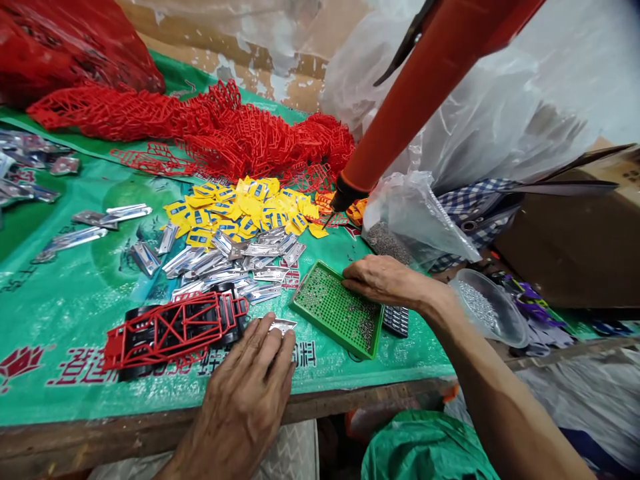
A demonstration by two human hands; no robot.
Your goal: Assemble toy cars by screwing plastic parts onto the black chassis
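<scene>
My left hand [253,383] lies palm down at the table's front, fingers stretched out, partly covering a silver metal plate [283,325]. Just left of its fingertips is a toy car chassis [177,330], a red lattice frame with black wheels. My right hand [377,280] is over the far right edge of a green perforated tray [330,303], its fingers closed together and pointing left. Whatever its fingertips hold, if anything, is hidden. Small screws [367,323] lie in the tray, silver ones on one side and darker ones on the other.
Behind are silver metal plates [215,263], yellow printed pieces [245,207] and a heap of red plastic frames [240,137]. An orange-red power screwdriver [400,107] hangs down from above. To the right are a bag of screws [395,233] and a clear bowl [505,313] of small metal parts.
</scene>
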